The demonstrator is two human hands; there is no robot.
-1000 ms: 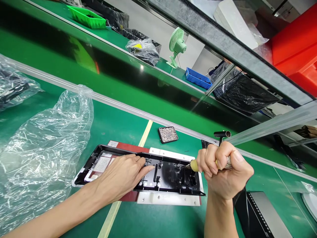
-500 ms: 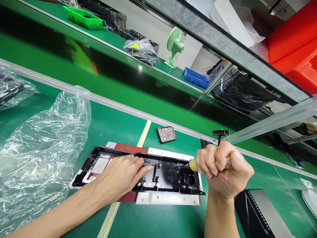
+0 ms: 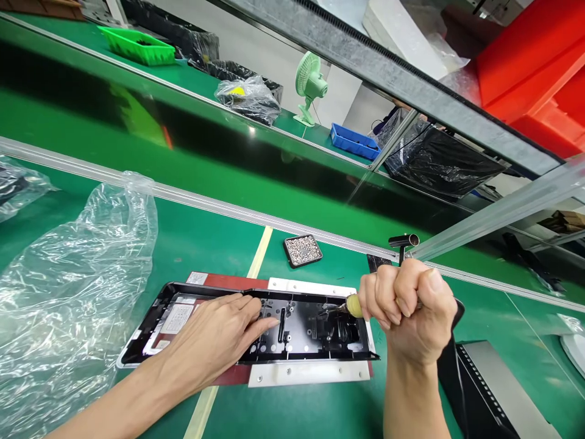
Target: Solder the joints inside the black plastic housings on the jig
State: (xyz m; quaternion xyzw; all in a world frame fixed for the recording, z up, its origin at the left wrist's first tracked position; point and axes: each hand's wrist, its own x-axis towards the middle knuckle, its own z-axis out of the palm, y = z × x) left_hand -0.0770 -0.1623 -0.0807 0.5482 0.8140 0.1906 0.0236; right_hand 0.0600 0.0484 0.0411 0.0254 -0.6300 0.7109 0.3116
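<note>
Green table [image 3: 173, 244], clear plastic sheet [image 3: 86, 268] at left. Black housing [image 3: 315, 326] near centre, on red board [image 3: 228, 281] with white strips [image 3: 311, 372]. Left hand [image 3: 228, 329] presses on housing, fingers extended, gripping nothing. Right hand [image 3: 409, 305], at housing's right end, has fingers curled tight round yellow-handled tool [image 3: 353, 306], tip down inside housing. Small black tray [image 3: 302, 250] of metal bits, beyond housing.

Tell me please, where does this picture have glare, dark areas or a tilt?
Head view: white glints cover the clear plastic sheet; a soft sheen shows on the black housing; a dark band crosses the green surface; the scene looks tilted.
</note>
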